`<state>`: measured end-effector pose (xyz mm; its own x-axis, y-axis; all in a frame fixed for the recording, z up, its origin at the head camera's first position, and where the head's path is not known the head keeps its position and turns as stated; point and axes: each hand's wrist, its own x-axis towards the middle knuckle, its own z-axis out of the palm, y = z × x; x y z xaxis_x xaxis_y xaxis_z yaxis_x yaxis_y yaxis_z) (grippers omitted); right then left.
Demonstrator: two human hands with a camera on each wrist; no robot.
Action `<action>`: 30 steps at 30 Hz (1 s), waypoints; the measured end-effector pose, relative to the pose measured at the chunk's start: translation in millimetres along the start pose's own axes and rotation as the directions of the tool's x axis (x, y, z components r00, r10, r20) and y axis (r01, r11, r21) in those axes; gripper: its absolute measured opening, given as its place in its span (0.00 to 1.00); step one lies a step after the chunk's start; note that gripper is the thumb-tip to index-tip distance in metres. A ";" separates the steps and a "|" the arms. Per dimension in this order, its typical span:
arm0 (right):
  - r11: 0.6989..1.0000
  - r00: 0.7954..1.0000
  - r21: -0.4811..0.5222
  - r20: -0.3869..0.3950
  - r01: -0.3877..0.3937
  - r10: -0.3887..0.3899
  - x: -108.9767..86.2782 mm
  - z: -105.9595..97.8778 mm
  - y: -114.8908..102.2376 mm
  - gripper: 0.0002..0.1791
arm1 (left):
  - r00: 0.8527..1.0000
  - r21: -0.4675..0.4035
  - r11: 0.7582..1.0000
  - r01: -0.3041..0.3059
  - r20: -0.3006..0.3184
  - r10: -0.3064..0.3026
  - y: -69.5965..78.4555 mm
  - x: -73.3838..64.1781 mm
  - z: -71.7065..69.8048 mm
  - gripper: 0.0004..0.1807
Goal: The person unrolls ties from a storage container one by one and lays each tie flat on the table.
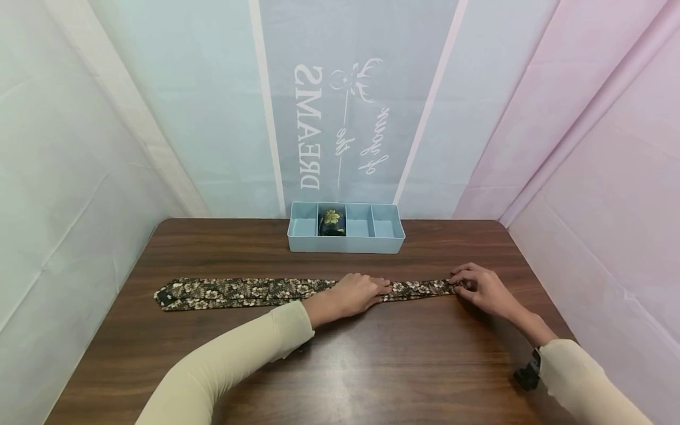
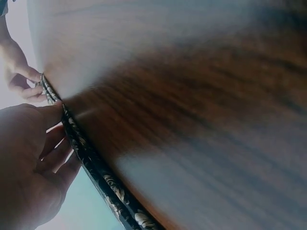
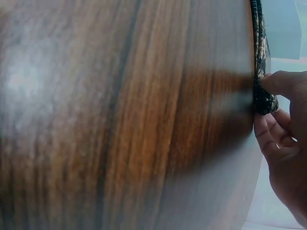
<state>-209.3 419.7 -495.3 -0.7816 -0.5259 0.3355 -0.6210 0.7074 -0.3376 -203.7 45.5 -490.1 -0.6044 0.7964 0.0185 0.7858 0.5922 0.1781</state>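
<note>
A dark necktie [image 1: 228,292] with a pale floral print lies lengthwise across the brown table, its wide pointed end at the left. Over its middle, my left hand [image 1: 358,293] rests from above. In the left wrist view, the thumb and fingertips of that hand [image 2: 29,163] touch the folded-looking tie [image 2: 96,170]. At the narrow right end, my right hand [image 1: 486,289] pinches the tie between thumb and fingers. The right wrist view shows the thumb of this hand [image 3: 290,129] against the tie's end [image 3: 261,98], with the other fingers partly hidden behind.
Behind the tie, a light blue divided tray [image 1: 345,245] stands at the table's back edge. One compartment holds a dark rolled item [image 1: 332,223] with a yellowish leaf pattern. Fabric walls [image 1: 207,106] enclose the table [image 1: 382,378] at the back and sides.
</note>
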 end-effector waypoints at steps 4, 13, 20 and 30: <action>1.000 1.000 0.002 -0.005 -0.006 0.006 -0.5 0.8 -0.6 0.15 | 1.000 -0.004 1.000 -0.024 -0.004 0.024 -1.7 -1.0 1.0 0.21; 1.000 0.999 -0.014 -0.035 0.026 -0.027 -2.8 -1.3 -1.5 0.16 | 0.989 -0.032 0.998 -0.050 -0.144 0.045 -10.3 -10.8 -10.4 0.22; 1.000 0.999 0.015 -0.048 0.000 0.001 -2.0 -1.8 -1.1 0.16 | 0.970 -0.094 0.995 -0.029 -0.243 0.005 -24.6 -29.0 -26.0 0.24; 0.998 0.997 0.064 -0.068 -0.027 0.032 -1.5 -4.0 -2.7 0.20 | 0.939 -0.132 0.989 0.062 -0.328 -0.102 -48.9 -73.5 -40.2 0.24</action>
<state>-206.2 420.4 -491.4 -0.7950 -0.4699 0.3838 -0.6019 0.6900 -0.4021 -202.9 -46.9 -460.6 -0.6908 0.6475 0.3217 0.7230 0.6190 0.3068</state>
